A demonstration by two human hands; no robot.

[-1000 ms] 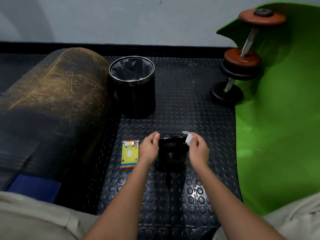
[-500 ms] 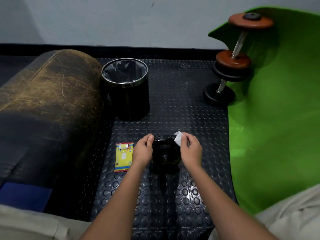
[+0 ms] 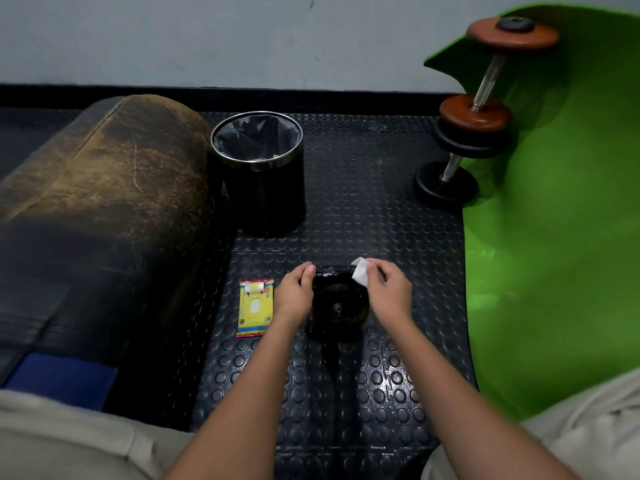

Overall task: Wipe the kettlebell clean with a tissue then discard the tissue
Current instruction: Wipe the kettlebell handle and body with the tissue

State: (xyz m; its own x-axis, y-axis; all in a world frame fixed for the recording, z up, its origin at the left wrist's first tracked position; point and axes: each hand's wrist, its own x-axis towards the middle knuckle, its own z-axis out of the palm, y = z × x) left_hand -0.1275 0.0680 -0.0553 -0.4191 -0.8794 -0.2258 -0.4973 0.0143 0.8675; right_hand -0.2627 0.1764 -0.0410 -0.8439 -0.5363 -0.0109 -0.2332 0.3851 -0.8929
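Kettlebell (image 3: 335, 306): on the studded floor mat (image 3: 374, 386), between your hands.
Left hand (image 3: 294, 295): fingers curled on its handle's left end.
Right hand (image 3: 387, 293): fingers pinching the white tissue (image 3: 360, 276) against the handle's right end.
Bin (image 3: 258, 171): beyond, well apart.

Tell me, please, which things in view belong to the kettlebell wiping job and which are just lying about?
Part of the job:
kettlebell, steadied by the left hand
tissue, pinched in the right hand
bin, for the used tissue
tissue pack

Just lying about:
dumbbell
green mat
worn bolster
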